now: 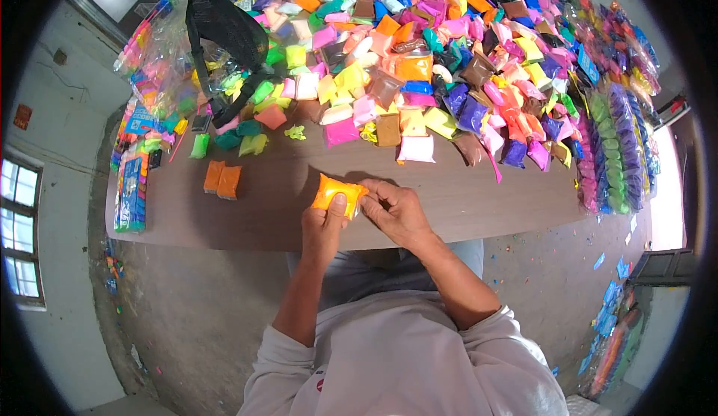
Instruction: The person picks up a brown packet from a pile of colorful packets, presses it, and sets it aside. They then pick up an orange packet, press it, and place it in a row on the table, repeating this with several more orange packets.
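Orange plastic-wrapped clay packet (pixel 338 194), gripped at both ends by left hand (pixel 323 230) and right hand (pixel 396 210), kept apart from multicoloured packet heap (pixel 419 57)

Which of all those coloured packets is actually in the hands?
The bright orange plastic packet, gripped between the left hand and the right hand; every other packet lies loose on the brown table.

brown table (pixel 479 199), concrete floor (pixel 187 319), window (pixel 19 229) w/ daylight.

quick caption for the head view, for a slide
The left hand and right hand hold an orange packet at a brown table heaped with coloured packets.
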Demonstrator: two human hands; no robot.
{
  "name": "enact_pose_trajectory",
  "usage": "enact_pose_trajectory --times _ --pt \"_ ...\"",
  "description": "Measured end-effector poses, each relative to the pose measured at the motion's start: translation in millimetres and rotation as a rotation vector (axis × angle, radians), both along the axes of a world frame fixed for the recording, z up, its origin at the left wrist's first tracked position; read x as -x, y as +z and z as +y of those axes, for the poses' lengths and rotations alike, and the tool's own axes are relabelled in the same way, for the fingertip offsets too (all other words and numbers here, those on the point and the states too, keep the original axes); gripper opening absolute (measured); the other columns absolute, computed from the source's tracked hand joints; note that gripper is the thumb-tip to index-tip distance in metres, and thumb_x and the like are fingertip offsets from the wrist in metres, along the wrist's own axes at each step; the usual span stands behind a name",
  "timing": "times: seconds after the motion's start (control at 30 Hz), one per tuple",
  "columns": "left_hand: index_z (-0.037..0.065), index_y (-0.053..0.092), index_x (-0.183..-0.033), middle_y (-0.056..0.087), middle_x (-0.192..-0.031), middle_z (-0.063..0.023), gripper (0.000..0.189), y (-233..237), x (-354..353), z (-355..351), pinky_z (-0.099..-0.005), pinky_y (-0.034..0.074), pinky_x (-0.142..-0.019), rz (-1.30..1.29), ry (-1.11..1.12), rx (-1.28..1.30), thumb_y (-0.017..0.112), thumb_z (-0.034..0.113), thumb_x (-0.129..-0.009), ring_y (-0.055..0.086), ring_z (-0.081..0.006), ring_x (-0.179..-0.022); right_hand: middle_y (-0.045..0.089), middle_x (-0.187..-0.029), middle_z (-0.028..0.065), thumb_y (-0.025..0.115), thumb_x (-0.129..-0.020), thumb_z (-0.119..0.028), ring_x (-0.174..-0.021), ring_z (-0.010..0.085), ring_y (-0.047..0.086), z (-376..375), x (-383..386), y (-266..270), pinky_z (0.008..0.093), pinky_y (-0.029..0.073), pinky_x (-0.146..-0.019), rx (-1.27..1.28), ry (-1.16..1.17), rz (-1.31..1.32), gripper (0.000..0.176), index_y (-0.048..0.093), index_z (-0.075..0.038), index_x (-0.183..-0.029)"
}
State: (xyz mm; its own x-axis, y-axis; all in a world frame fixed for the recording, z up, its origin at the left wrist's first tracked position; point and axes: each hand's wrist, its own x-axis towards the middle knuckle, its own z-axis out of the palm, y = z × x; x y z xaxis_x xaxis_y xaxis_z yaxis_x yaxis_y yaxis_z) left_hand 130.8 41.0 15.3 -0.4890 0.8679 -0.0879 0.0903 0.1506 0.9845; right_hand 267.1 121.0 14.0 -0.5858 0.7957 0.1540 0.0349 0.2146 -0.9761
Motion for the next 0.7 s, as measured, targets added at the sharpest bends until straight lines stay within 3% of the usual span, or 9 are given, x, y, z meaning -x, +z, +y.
enact_pose_trajectory --times 0.17,0.27,0.33,0.53,0.7 --pt "0.003 0.063 -0.087 0.051 -0.063 0.0029 0.037 -1.7 1.2 -0.4 -0.0229 0.036 -0.052 0.034 -0.018 0.008 0.052 0.039 -0.093 0.046 -0.0049 -0.058 0.056 -0.073 0.0016 0.061 -0.086 -0.007 -0.064 0.0053 0.049 1.1 3.6 -4.2 0.0217 0.042 -0.057 -0.099 -0.036 -0.004 0.022 0.061 -0.001 -0.107" --pt "0.004 0.062 -0.085 0.051 -0.063 0.0030 0.037 -1.8 1.3 -0.7 -0.0229 0.036 -0.052 0.037 -0.016 0.012 0.052 0.038 -0.093 0.046 -0.0048 -0.058 0.055 -0.072 -0.0012 0.060 -0.087 -0.006 -0.064 0.0045 0.047 1.1 2.4 -2.6 0.0206 0.040 -0.055 -0.048 -0.014 -0.025 0.022 0.060 -0.001 -0.108" --pt "0.004 0.062 -0.085 0.051 -0.063 0.0030 0.037 -0.8 0.4 -0.3 -0.0229 0.036 -0.052 0.020 -0.012 0.010 0.052 0.038 -0.093 0.046 -0.0048 -0.058 0.055 -0.071 0.0022 0.058 -0.086 -0.006 -0.062 0.0078 0.049 -0.4 0.0 0.9 0.0244 0.042 -0.057 0.133 0.032 0.006 0.020 0.059 0.001 -0.104" --pt "0.003 0.061 -0.085 0.051 -0.063 0.0031 0.038 0.9 -1.1 -0.9 -0.0232 0.038 -0.053 0.018 0.004 0.023 0.052 0.039 -0.093 0.046 -0.0048 -0.058 0.050 -0.069 -0.0028 0.059 -0.086 -0.006 -0.064 0.0042 0.044 3.5 6.7 -15.8 0.0211 0.038 -0.056 0.234 0.042 0.117 0.017 0.059 0.002 -0.101" --pt "0.003 0.061 -0.085 0.051 -0.064 0.0030 0.037 -2.5 -0.6 -1.1 -0.0238 0.038 -0.053 0.028 -0.022 0.011 0.052 0.038 -0.093 0.046 -0.0049 -0.059 0.050 -0.070 -0.0037 0.059 -0.086 -0.006 -0.064 0.0039 0.043 2.1 6.1 -3.3 0.0211 0.038 -0.055 0.261 0.009 0.039 0.015 0.060 0.001 -0.099"
